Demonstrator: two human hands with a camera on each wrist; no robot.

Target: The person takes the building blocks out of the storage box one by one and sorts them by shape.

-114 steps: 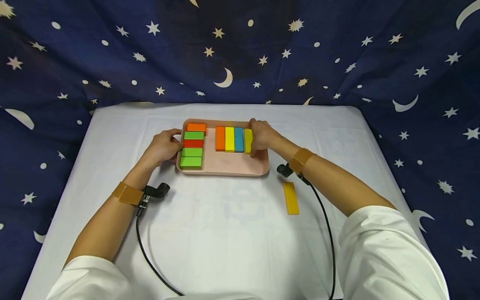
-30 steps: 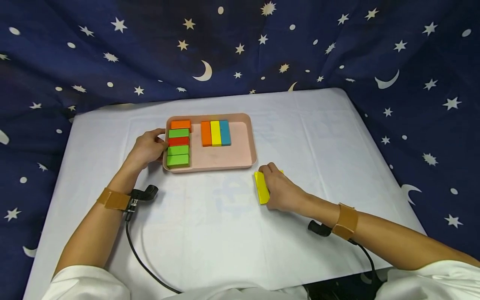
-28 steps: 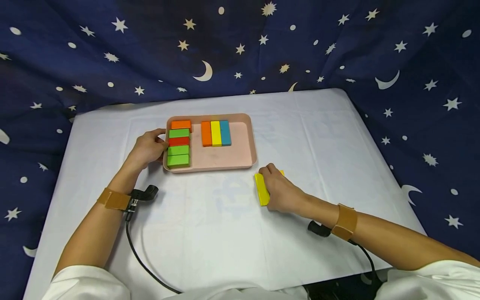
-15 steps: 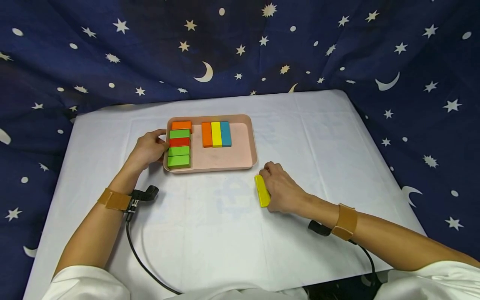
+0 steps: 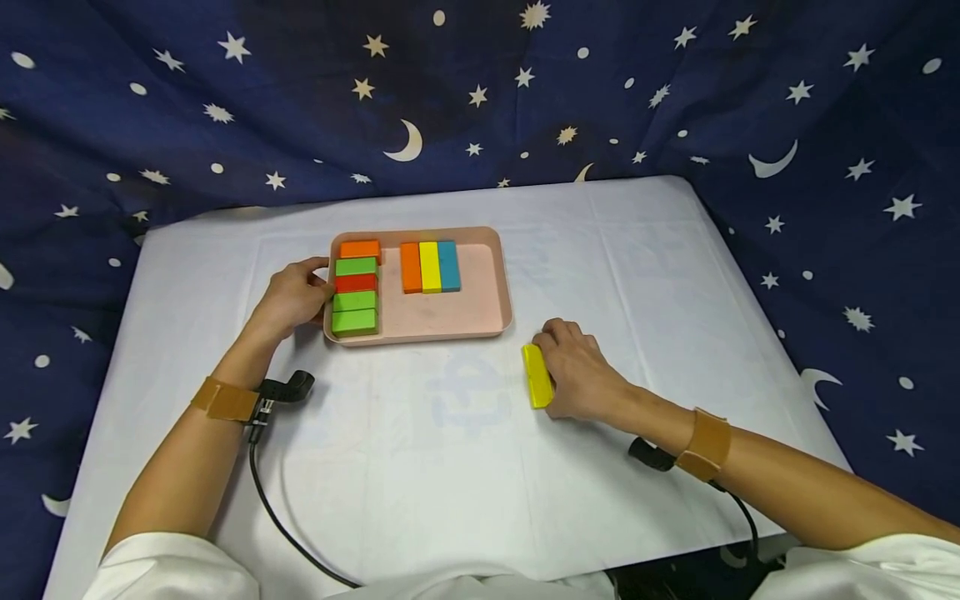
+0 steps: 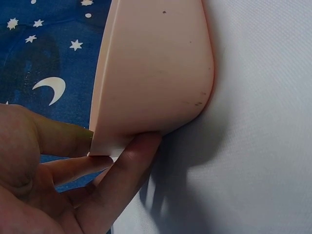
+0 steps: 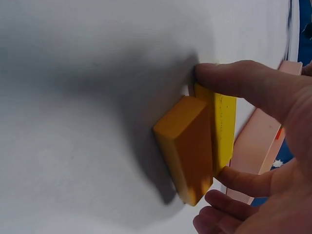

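Observation:
My left hand (image 5: 291, 296) grips the left end of a pink tray (image 5: 442, 318); in the left wrist view its fingertips lie against the tray's outer wall (image 6: 156, 63) and rim. To the right of the tray's front corner, my right hand (image 5: 581, 371) pinches a bright yellow block (image 5: 537, 377) over the white table. The right wrist view shows the thumb at one end of this yellow block (image 7: 225, 131) and a finger at the other. A darker amber block (image 7: 187, 146) stands right beside it, under the palm; the hand hides it in the head view.
Inside the tray, orange, green and red blocks form a column along the left wall, with a green block (image 5: 355, 322) at the front. An orange, a yellow and a blue block (image 5: 448, 267) stand side by side near the back wall. Cables (image 5: 273, 500) run from both wrist cameras.
The right hand has brought the yellow block out of the tray's right part to the front right, beside the amber block, then slid slightly right. The left hand still holds the tray.

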